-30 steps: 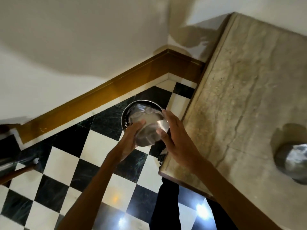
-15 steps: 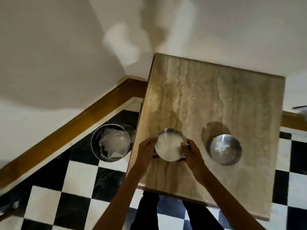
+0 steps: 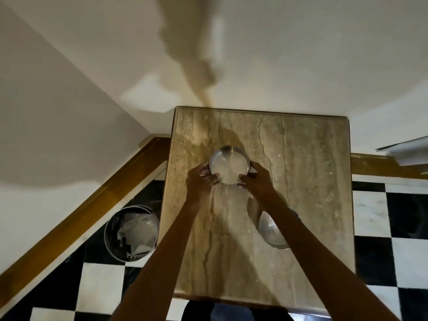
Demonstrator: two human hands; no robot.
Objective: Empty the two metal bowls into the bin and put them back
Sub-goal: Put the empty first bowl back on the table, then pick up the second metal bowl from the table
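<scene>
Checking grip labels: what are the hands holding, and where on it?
Both hands, left hand and right hand, hold one metal bowl by opposite sides of its rim, over the table.

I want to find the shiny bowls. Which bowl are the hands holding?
The far bowl, between the left hand and right hand. The other bowl sits nearer, half hidden under the right arm.

Just the one view here, a wide-angle head cam that looked steeply down from above the stone table [image 3: 301, 205]. It faced toward the wall [image 3: 301, 54] behind the table, close enough that both forearms filled the bottom of the frame. The checkered floor [image 3: 370, 216] showed on either side, edges bent by the lens.
</scene>
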